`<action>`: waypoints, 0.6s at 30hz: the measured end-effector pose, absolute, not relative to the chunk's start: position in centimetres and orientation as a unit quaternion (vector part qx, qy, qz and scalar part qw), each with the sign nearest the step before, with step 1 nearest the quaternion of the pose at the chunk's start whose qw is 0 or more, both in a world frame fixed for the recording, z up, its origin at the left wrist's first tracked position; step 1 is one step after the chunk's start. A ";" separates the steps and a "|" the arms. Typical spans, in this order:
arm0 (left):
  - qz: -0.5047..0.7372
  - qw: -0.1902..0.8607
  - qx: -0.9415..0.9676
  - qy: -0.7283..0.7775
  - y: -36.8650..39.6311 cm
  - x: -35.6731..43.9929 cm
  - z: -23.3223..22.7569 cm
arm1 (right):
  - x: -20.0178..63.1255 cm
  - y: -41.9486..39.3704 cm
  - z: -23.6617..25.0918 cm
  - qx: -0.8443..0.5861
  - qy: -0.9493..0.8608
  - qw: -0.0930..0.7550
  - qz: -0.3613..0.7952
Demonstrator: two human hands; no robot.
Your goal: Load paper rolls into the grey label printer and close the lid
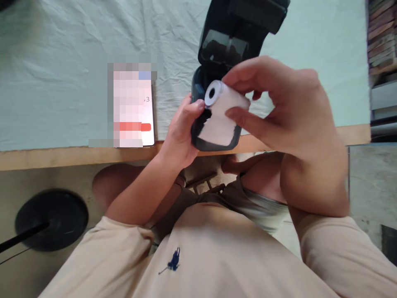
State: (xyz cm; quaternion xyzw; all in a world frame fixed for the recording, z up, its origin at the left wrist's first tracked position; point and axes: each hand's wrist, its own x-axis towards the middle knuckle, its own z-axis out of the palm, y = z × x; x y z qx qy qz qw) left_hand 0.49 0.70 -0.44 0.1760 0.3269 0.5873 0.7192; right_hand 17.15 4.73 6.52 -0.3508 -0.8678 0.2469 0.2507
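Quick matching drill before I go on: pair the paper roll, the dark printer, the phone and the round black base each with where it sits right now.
Things:
1. paper roll
2. dark printer
3. phone
4. round black base

Places:
A. on the floor, lower left
B. lying flat on the pale cloth near the table edge
C. pinched in the right hand
D. lid open, steadied at its lower end by the left hand

Pairs: 1-C, 2-D, 3-B, 4-A
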 end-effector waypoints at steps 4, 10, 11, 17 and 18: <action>0.586 0.727 0.195 0.299 0.4 0.3 -0.7 | 17.0 5.4 5.9 -0.413 -0.878 0.214 0.113; 0.574 0.743 0.179 0.295 0.3 0.2 -0.6 | 16.6 5.2 5.9 -0.428 -0.886 0.162 0.069; 0.578 0.743 0.173 0.291 0.3 0.2 -0.5 | 16.6 4.9 6.0 -0.415 -0.889 0.184 0.065; 0.587 0.733 0.165 0.302 0.6 0.3 -0.1 | 17.3 3.8 6.0 -0.333 -0.923 0.176 0.074; 0.586 0.731 0.170 0.304 0.6 0.3 -0.1 | 17.4 3.7 5.7 -0.320 -0.929 0.176 0.068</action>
